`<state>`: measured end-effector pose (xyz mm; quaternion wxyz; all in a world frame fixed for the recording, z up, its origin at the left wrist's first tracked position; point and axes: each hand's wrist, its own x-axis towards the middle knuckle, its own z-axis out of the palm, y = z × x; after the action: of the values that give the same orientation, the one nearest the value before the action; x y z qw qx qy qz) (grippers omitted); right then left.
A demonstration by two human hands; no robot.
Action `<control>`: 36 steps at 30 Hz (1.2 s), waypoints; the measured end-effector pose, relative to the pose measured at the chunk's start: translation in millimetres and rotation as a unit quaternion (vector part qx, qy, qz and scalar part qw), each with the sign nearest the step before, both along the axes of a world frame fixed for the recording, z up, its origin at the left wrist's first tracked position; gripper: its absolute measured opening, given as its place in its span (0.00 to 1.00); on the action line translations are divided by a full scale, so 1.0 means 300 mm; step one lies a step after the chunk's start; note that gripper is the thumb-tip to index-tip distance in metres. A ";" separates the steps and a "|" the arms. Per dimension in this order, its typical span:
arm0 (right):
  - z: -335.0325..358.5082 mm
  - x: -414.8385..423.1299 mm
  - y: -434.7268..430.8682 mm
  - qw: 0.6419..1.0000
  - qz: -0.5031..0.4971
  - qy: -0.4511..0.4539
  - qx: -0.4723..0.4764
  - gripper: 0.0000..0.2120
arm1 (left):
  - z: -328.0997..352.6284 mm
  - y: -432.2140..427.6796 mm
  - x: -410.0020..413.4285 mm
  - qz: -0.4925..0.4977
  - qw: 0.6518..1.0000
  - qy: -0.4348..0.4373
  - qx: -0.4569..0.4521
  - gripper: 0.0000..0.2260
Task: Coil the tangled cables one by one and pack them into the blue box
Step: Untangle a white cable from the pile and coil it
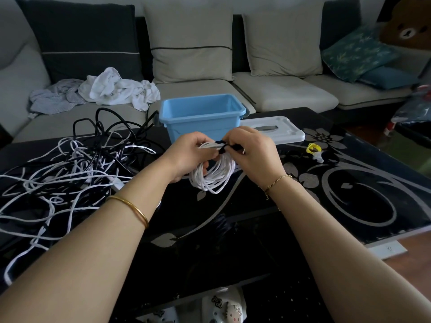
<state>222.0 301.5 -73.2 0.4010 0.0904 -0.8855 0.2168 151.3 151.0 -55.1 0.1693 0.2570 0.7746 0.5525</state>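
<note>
Blue box (203,123) open-topped, just behind hands; cable tangle (70,169) crowds left.

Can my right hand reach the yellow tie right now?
Probably yes: the yellow tie lies just right of the right hand, nothing between, though that hand pinches a dark strap on the coil.

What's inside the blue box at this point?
Only bare inner walls of the blue box show; no cable rises above its rim. Its floor is hidden behind the near wall.

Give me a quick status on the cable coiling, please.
Left hand grips white coil. Right hand pinches dark tie at its top. Box open just behind, nothing between. Tangle lies left.
</note>
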 end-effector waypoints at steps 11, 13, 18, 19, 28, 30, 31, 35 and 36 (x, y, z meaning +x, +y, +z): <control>0.023 0.014 -0.036 0.954 0.028 -0.093 -0.285 0.04 | -0.029 -0.010 -0.027 -0.002 0.999 0.032 -0.014 0.06; 0.031 0.021 -0.037 0.927 0.035 -0.101 -0.359 0.03 | -0.025 -0.001 -0.021 -0.002 1.000 0.028 -0.006 0.07; 0.043 0.032 -0.028 0.890 0.049 -0.113 -0.438 0.09 | -0.021 0.013 -0.011 0.008 1.000 -0.005 0.029 0.12; 0.048 0.037 -0.031 0.877 0.068 -0.113 -0.461 0.12 | -0.020 0.013 -0.010 0.009 0.999 -0.013 0.035 0.12; 0.047 0.046 -0.015 0.856 0.107 -0.107 -0.494 0.12 | -0.018 0.008 -0.014 0.013 0.996 -0.052 0.070 0.10; 0.045 0.047 -0.011 0.879 0.094 -0.124 -0.451 0.07 | -0.019 0.006 -0.014 0.012 0.996 -0.048 0.068 0.11; 0.043 0.047 -0.011 0.889 0.085 -0.129 -0.431 0.05 | -0.021 0.005 -0.014 0.011 0.997 -0.045 0.067 0.11; 0.032 0.033 -0.018 0.930 0.041 -0.099 -0.351 0.08 | -0.021 0.009 -0.014 0.007 0.997 -0.036 0.060 0.11; 0.031 0.028 -0.019 0.941 0.030 -0.094 -0.324 0.07 | -0.021 0.012 -0.013 0.006 0.998 -0.033 0.058 0.11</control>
<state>230.4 295.6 -64.0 0.3173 -0.0387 -0.7979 0.5110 147.5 154.5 -61.4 0.1762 0.2431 0.7367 0.6059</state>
